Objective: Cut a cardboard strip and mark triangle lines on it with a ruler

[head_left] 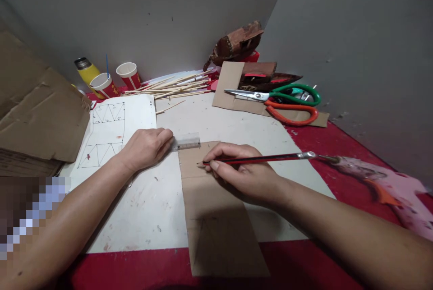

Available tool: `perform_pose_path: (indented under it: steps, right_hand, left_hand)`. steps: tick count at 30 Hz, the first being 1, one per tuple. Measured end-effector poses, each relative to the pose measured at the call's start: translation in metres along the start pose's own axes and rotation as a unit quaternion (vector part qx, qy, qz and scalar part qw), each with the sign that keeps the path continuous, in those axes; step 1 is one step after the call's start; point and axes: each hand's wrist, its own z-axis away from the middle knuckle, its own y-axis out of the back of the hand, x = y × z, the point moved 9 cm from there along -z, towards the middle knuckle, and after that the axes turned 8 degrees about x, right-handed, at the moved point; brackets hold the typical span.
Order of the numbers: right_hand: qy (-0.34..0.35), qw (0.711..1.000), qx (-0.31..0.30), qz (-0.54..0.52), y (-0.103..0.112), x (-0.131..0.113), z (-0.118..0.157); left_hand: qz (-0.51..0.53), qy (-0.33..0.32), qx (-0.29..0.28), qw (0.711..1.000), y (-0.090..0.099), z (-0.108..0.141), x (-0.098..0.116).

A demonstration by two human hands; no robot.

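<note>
Fingers (221, 163) of the right hand (241, 170) are pressed together in a pinch around a red-and-black pencil (257, 159), whose tip is set on the upper part of a brown cardboard strip (216, 218). The pencil's metal ferrule and long pale end piece are pointed away to the right. The left hand (145, 148) is laid palm down, its fingers held together and pressed on the left end of a clear plastic ruler (186, 141), which is placed across the strip's top edge. The strip is spread on a large white sheet (152, 209) and its lower end is carried past the sheet's near edge onto a red tablecloth (311, 136). A paper with pencilled triangle patterns (111, 132) is seen just beyond the left hand. Further back, a heap of thin wooden sticks (172, 86), two red paper cups (117, 79) and a yellow flask (87, 71) are gathered. Green-handled scissors (274, 95) and orange-handled scissors (292, 113) are rested on another cardboard piece (233, 96) to the right, and a folded cardboard box (37, 109) is stood at the left.
</note>
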Motion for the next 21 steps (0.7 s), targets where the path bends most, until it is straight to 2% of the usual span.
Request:
perform_pose_path:
  steps: [9, 21]
  right_hand:
    - [0.003, 1.000, -0.009, 0.013, 0.0002, -0.0037, 0.0004]
    - [-0.005, 1.000, -0.016, 0.015, -0.0013, 0.0008, -0.0004]
  left_hand:
    - [0.023, -0.002, 0.006, 1.000, 0.0085, -0.0003, -0.0039]
    - [0.045, 0.029, 0.000, 0.999, 0.0047, -0.0019, -0.0038]
